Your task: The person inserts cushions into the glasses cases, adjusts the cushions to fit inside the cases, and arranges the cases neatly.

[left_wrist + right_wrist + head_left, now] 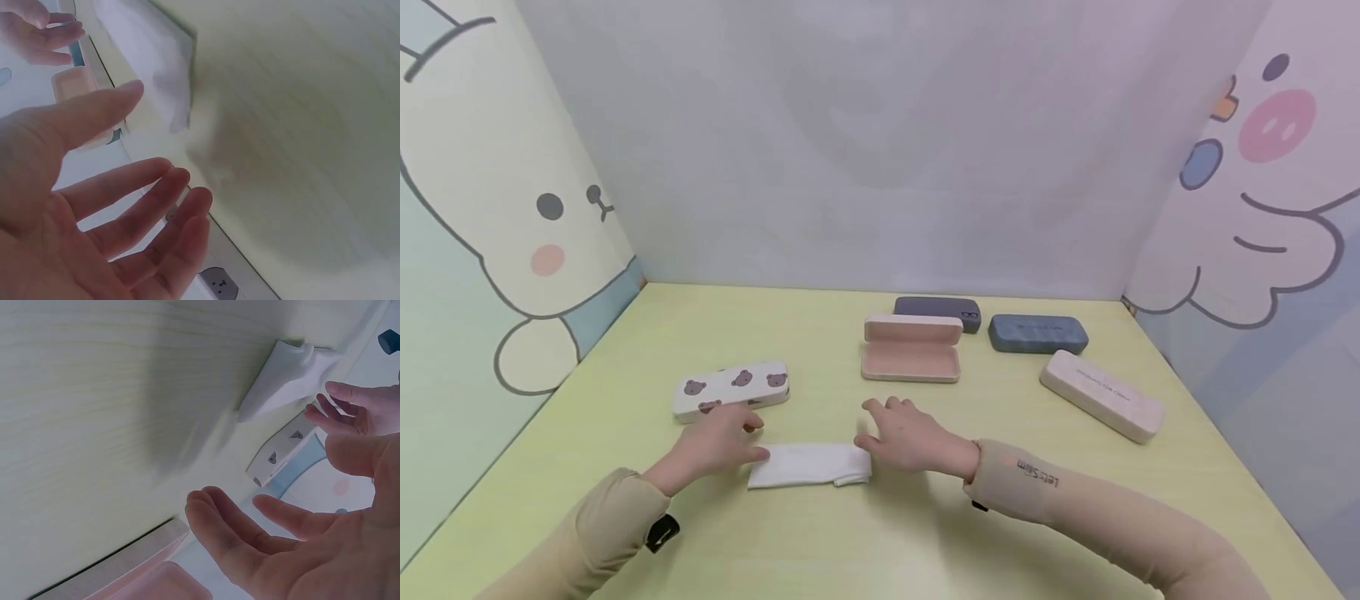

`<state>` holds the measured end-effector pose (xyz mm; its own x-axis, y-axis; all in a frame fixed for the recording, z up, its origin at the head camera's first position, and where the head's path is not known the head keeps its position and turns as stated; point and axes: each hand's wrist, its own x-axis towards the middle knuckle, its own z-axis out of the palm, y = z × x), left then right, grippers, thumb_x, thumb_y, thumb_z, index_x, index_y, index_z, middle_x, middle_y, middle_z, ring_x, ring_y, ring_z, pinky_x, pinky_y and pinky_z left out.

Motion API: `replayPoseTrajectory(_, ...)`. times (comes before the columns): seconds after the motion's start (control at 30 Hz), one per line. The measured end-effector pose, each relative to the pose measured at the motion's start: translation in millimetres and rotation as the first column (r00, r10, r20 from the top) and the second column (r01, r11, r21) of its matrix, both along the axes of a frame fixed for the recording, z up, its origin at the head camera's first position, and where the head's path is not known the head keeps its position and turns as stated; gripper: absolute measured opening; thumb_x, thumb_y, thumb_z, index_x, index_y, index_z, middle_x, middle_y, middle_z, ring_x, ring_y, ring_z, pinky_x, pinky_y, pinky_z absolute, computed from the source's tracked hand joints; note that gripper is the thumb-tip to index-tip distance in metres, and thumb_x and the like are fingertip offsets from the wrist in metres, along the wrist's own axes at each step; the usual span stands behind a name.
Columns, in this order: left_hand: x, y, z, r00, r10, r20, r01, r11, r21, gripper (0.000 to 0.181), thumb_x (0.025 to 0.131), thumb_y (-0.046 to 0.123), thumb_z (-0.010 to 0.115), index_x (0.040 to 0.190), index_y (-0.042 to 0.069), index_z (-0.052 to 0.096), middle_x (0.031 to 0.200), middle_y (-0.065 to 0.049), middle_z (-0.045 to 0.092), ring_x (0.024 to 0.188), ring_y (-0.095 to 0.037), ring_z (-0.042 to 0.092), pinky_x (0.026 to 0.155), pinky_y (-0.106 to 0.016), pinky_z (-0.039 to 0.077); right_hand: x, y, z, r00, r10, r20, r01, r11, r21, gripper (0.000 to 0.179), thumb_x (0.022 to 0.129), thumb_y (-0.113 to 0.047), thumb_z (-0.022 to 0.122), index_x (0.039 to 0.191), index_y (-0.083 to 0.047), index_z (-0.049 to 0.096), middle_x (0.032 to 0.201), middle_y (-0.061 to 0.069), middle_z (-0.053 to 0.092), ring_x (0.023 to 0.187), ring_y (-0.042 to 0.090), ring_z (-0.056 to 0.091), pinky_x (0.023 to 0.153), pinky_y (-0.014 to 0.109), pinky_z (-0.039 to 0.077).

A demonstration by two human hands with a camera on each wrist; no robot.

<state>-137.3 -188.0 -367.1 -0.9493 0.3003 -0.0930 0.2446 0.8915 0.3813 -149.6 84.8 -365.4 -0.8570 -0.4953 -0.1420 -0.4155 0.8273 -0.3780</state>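
A folded white cloth [808, 465] lies flat on the table between my two hands. My left hand [713, 442] hovers at its left end, thumb tip close over the edge, fingers loosely bent with nothing in them. In the left wrist view the cloth [153, 56] sits beyond the thumb. My right hand [912, 437] is held over the cloth's right end, fingers spread and relaxed, also holding nothing. The right wrist view shows the cloth [290, 378] apart from the fingers. Just beyond my left hand lies a white glasses case with brown bears [732, 388].
An open pink glasses case [912, 363] stands past my right hand. Behind it is a dark glasses case [937, 307], with a blue case [1037, 333] to its right. A pale pink case [1102, 396] lies slanted on the right. A curtain [880, 167] hangs behind the table.
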Motion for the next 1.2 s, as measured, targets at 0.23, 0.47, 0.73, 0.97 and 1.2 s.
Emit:
replayPoseTrajectory(0.23, 0.8, 1.3, -7.4, 1.000, 0.014, 0.026, -0.015, 1.000, 0.004, 0.045, 0.075, 0.019, 0.078, 0.060, 0.015, 0.036, 0.061, 0.005, 0.027, 0.057, -0.009, 0.031, 0.051, -0.021, 0.022, 0.3, -6.0, -8.9, 1.000, 0.017, -0.008, -0.017, 0.996, 0.085, 0.051, 0.094, -0.037, 0.059, 0.134, -0.005, 0.050, 0.114, 0.020, 0.060, 0.098, 0.033, 0.057, 0.078, 0.044, 0.051)
replayPoseTrajectory(0.47, 2.1, 3.1, -11.8, 0.997, 0.061, 0.040, -0.061, 0.998, -0.020, 0.016, 0.074, 0.017, 0.079, 0.073, 0.011, 0.064, 0.073, -0.002, 0.050, 0.069, -0.014, 0.041, 0.053, -0.025, 0.031, 2.9, -11.0, -17.0, 0.998, 0.050, -0.046, -0.044, 0.993, 0.111, 0.036, 0.093, -0.035, 0.061, 0.116, -0.007, 0.059, 0.093, 0.011, 0.054, 0.078, 0.021, 0.045, 0.060, 0.031, 0.041)
replayPoseTrajectory(0.73, 3.1, 3.4, -13.5, 0.996, 0.088, 0.031, -0.088, 0.996, -0.011, 0.025, 0.073, 0.016, 0.080, 0.095, 0.006, 0.076, 0.101, -0.009, 0.072, 0.080, -0.014, 0.055, 0.058, -0.028, 0.046, 5.5, -11.6, -26.8, 0.976, 0.101, -0.195, -0.068, 0.984, 0.167, 0.023, 0.087, -0.033, 0.070, 0.100, -0.015, 0.068, 0.085, 0.006, 0.052, 0.074, 0.018, 0.044, 0.054, 0.026, 0.038)
replayPoseTrajectory(0.97, 3.4, 1.9, -17.4, 0.994, 0.112, 0.021, -0.112, 0.993, 0.029, 0.017, 0.072, 0.016, 0.080, 0.087, 0.009, 0.077, 0.094, -0.006, 0.073, 0.075, -0.011, 0.055, 0.058, -0.027, 0.045, 6.0, -10.2, -28.4, 0.960, 0.118, -0.252, -0.095, 0.990, 0.101, 0.012, 0.084, -0.027, 0.073, 0.088, -0.015, 0.072, 0.076, 0.001, 0.054, 0.066, 0.015, 0.045, 0.053, 0.023, 0.035)
replayPoseTrajectory(1.2, 5.2, 0.9, -19.8, 0.996, 0.090, 0.025, -0.092, 0.989, 0.113, 0.009, 0.071, 0.010, 0.079, 0.074, 0.010, 0.071, 0.077, 0.000, 0.066, 0.067, -0.011, 0.051, 0.059, -0.026, 0.043, 3.6, -7.0, -26.7, 0.991, 0.082, -0.106, -0.083, 0.997, -0.005, 0.007, 0.086, -0.016, 0.070, 0.090, -0.009, 0.069, 0.080, 0.002, 0.058, 0.069, 0.012, 0.049, 0.054, 0.021, 0.038)
